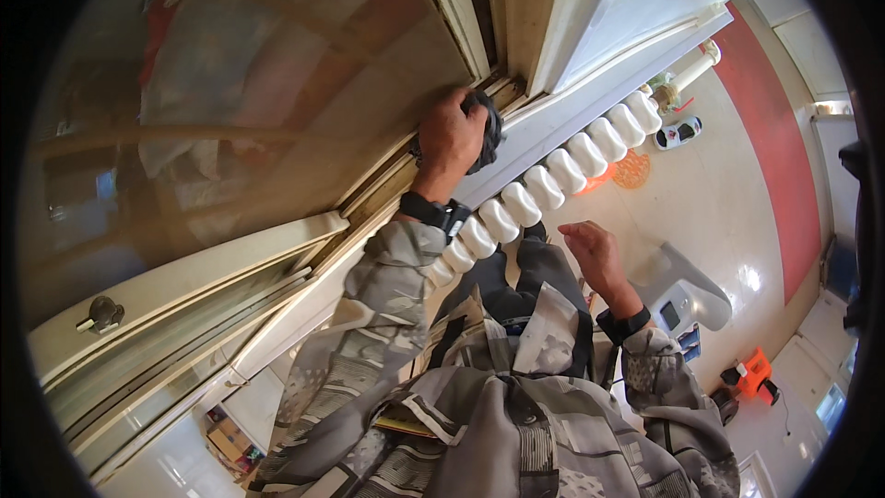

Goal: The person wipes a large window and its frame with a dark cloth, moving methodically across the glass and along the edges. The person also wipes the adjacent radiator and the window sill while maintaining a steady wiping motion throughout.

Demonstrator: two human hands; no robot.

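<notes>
Left hand: the left hand is raised to the window frame, fingers curled and clamped around a dark cloth, pressing it against the frame's lower rail.
Cloth: bunched into a wad, dark grey or black, mostly hidden under the palm; it sticks out past the fingers on the side toward the white sill. It sits right at the corner where the glass pane meets the frame.
Left wrist: a black watch sits just below the hand, above a grey patterned sleeve.
Right hand: the right hand hangs free in the air below the sill, holding nothing, fingers loosely bent and slightly apart (palm side turned away, so the fingertips are only partly seen). A black band circles its wrist.
Radiator: a white ribbed radiator runs under the sill, between the two hands, close to both but touched by neither.
Window: the glass pane shows murky reflections; a metal latch sits on the frame, well apart from the cloth.
Floor: pale glossy tiles with an orange tool near the right wrist's side, and a small white toy car farther off.
</notes>
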